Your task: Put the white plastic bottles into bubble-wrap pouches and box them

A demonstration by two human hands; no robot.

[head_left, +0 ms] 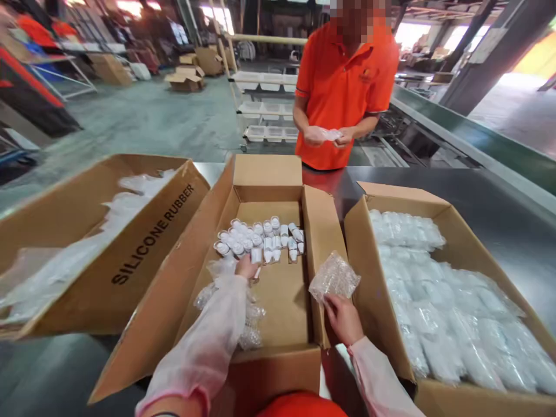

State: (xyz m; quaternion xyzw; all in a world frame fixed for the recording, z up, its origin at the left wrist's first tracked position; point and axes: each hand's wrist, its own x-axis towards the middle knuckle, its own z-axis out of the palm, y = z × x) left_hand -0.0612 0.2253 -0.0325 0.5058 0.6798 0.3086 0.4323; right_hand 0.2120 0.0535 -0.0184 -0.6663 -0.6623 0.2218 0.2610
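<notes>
In the middle cardboard box (282, 307), small white bottles (247, 237) stand and lie in a group toward the back. My left hand (247, 267) reaches into that box, its fingers closed at a white bottle (256, 255) on the near edge of the group. Crumpled bubble wrap (251, 337) lies in the box beside and below my left wrist. Over the box's right flap, my right hand (343, 317) pinches a piece of clear bubble wrap (334, 277).
On the right, an open box (356, 243) holds rows of bubble-wrapped items (438, 301). A box marked SILICONE RUBBER (152, 237) on the left contains clear plastic wrap (95, 249). Across the dark table (499, 202), a person in orange (343, 87) holds clear wrap. Behind stands a tray rack (264, 108).
</notes>
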